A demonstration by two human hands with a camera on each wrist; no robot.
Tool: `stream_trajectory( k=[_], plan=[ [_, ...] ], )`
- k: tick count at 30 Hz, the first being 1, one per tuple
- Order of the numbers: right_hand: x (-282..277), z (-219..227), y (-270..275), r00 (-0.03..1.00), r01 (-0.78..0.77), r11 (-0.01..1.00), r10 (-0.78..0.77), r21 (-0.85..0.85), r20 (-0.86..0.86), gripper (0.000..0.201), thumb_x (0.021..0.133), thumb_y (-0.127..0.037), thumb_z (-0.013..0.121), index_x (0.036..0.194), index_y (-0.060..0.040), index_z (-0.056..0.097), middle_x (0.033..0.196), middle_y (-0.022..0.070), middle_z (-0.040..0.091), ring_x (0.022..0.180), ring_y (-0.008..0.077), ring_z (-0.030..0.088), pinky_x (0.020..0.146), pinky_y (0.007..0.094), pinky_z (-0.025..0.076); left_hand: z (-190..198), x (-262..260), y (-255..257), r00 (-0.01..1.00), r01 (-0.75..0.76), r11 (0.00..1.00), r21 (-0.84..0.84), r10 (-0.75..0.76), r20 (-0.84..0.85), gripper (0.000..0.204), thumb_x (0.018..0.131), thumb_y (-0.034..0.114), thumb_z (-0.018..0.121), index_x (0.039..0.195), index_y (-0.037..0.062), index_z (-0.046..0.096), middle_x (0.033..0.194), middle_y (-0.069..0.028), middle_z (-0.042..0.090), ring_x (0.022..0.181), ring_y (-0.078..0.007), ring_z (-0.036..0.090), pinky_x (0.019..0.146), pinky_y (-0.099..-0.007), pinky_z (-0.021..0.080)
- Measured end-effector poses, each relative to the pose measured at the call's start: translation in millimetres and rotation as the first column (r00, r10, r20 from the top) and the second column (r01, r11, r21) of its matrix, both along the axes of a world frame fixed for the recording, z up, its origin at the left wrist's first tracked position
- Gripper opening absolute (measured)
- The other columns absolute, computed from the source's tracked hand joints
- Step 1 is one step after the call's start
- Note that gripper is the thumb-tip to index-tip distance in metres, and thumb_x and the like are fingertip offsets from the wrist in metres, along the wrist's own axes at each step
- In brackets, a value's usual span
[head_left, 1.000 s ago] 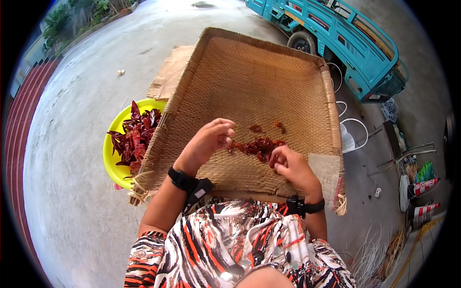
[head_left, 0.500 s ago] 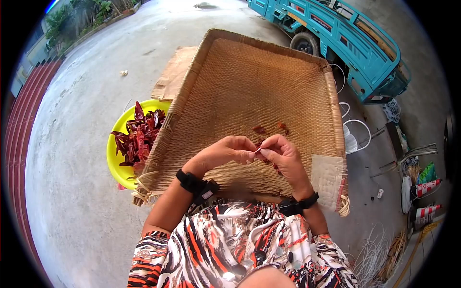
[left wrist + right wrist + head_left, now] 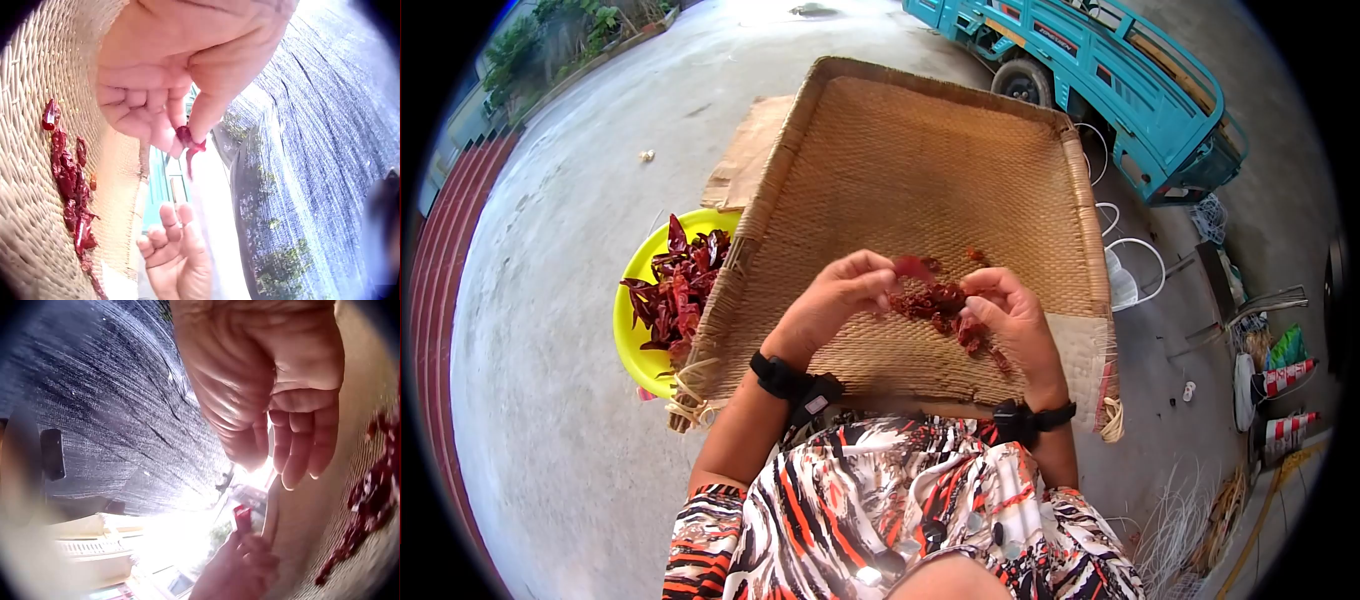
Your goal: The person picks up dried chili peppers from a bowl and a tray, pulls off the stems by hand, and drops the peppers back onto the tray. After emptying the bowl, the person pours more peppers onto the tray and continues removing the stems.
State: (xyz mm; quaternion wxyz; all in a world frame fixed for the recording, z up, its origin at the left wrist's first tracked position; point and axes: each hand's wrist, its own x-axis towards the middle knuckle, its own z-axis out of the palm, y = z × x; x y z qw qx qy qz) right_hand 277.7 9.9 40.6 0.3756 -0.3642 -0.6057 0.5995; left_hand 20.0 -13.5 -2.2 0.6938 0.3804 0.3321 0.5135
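Thumb and fingers of my left hand [image 3: 837, 293] pinch a dried red chili [image 3: 189, 142], held up above a large woven tray [image 3: 945, 150]. In the right wrist view the chili shows as a red piece above the left hand's fingertips. My right hand [image 3: 1017, 318] is beside it with relaxed fingers; nothing shows between them in either wrist view [image 3: 275, 394]. Below both hands, a strip of dark red chili pieces [image 3: 940, 300] lies on the weave. A few loose bits rest just beyond it.
A yellow basin [image 3: 632, 335] full of dried red chilies [image 3: 684, 290] stands at the tray's left side. Cardboard [image 3: 745, 160] lies behind it on the concrete. Right of the tray are a white bucket [image 3: 1122, 285] and a chair; a teal cargo tricycle [image 3: 1090, 75] stands at the far right.
My hands came together over the strip, fingertips meeting at a small piece, then parted again. Now the left hand holds a red chili and the right has moved back to the right.
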Motion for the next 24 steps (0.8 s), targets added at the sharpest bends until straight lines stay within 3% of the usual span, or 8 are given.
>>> stream_trajectory(
  k=[4,7,10,13,17,20,22,24],
  plan=[
    [41,-16,16,0.984,0.05,0.994,-0.065,0.095,0.165,0.018,0.09,-0.006,0.061,0.107,-0.0019,0.059,0.098,0.0011,0.061,0.087,0.0073,0.058,0.075,0.0221,0.049,6,-9,3,0.838,-0.221,0.97,0.104,0.134,0.529,0.03,0.098,0.031,0.054,0.115,0.0067,0.057,0.096,-0.0036,0.061,0.081,-0.0124,0.052,0.072,-0.0257,0.046],
    [67,-20,16,0.894,-0.011,0.989,-0.056,0.145,0.445,0.019,0.087,-0.01,0.064,0.104,-0.0018,0.061,0.093,0.0024,0.063,0.084,0.0093,0.058,0.074,0.0254,0.048,-2,-26,10,0.56,-0.32,0.895,0.31,-0.085,0.824,0.04,0.098,0.04,0.049,0.118,0.0072,0.059,0.096,-0.004,0.061,0.084,-0.0158,0.051,0.075,-0.0291,0.045],
    [75,-22,4,0.715,-0.143,0.984,0.031,0.104,0.698,0.028,0.081,-0.018,0.069,0.102,-0.0022,0.061,0.087,0.0088,0.065,0.081,0.0178,0.062,0.074,0.0299,0.049,-8,-39,7,0.534,-0.372,0.924,0.086,0.137,0.834,0.045,0.099,0.044,0.045,0.119,0.0074,0.061,0.094,-0.0056,0.063,0.084,-0.0199,0.054,0.076,-0.0347,0.047],
    [64,-26,-7,0.577,-0.207,0.961,-0.031,0.183,0.816,0.032,0.077,-0.022,0.07,0.102,-0.0034,0.061,0.086,0.0118,0.065,0.081,0.0235,0.064,0.074,0.0329,0.05,-14,-36,10,0.614,-0.277,0.959,-0.058,0.223,0.757,0.046,0.099,0.045,0.042,0.116,0.0064,0.061,0.092,-0.0068,0.065,0.083,-0.0221,0.058,0.075,-0.0358,0.049],
    [60,-23,-5,0.568,-0.176,0.979,0.015,0.103,0.823,0.035,0.076,-0.019,0.068,0.107,-0.0041,0.06,0.087,0.0113,0.063,0.078,0.0217,0.063,0.072,0.0326,0.05,-20,-24,16,0.882,-0.063,0.996,-0.058,0.083,0.463,0.035,0.1,0.033,0.044,0.109,0.0039,0.062,0.089,-0.0049,0.066,0.077,-0.016,0.06,0.07,-0.0272,0.05],
    [51,-13,-1,0.678,-0.061,0.98,-0.098,0.189,0.729,0.034,0.08,-0.013,0.066,0.111,-0.0043,0.059,0.087,0.0076,0.063,0.075,0.0161,0.061,0.069,0.0285,0.05,-12,-9,6,0.989,-0.021,0.998,-0.064,0.031,0.145,0.024,0.099,0.024,0.048,0.11,0.0043,0.059,0.091,-0.0018,0.065,0.075,-0.011,0.061,0.069,-0.0248,0.05],
    [40,-13,2,0.908,0.039,0.992,-0.086,0.121,0.409,0.032,0.082,-0.009,0.064,0.114,-0.0041,0.058,0.085,0.0051,0.063,0.074,0.0126,0.06,0.067,0.025,0.049,1,-1,0,0.997,0.027,0.995,-0.097,-0.034,-0.07,0.022,0.097,0.022,0.056,0.111,0.0051,0.059,0.093,-0.0017,0.064,0.081,-0.0088,0.059,0.074,-0.0231,0.049],
    [23,-4,1,0.985,0.057,0.998,-0.063,0.041,0.16,0.027,0.086,-0.004,0.062,0.113,-0.0038,0.057,0.086,0.0027,0.064,0.075,0.0079,0.058,0.065,0.0202,0.049,5,5,-4,0.974,0.093,0.995,-0.047,-0.101,-0.202,0.024,0.097,0.025,0.057,0.111,0.0051,0.059,0.094,-0.0011,0.063,0.082,-0.0081,0.058,0.074,-0.0228,0.048]
  ],
)
